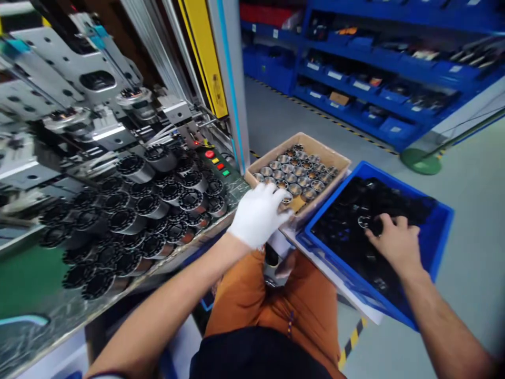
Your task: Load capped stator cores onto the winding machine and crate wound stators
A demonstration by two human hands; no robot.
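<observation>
My left hand (258, 213), in a white glove, reaches over the near edge of a cardboard box (260, 181). Its thumb and fingers are apart, with the fingertips at a metal ring-shaped part (286, 199) in the near row. Similar round metal parts (303, 181) stand in rows inside. My bare right hand (398, 245) is in a blue bin (442, 231) filled with black plastic parts (339, 210). Its thumb and forefinger curl round a black plastic part (376, 226), mostly hidden by the fingers.
On the left bench, metal cylinders with black slotted ends (134, 221) stand stacked before a machine (98, 79). Coloured push buttons (216, 163) sit by its yellow upright (205, 58). Blue shelving (355, 68) with bins stands behind. A green round stand base (424, 160) rests on the floor.
</observation>
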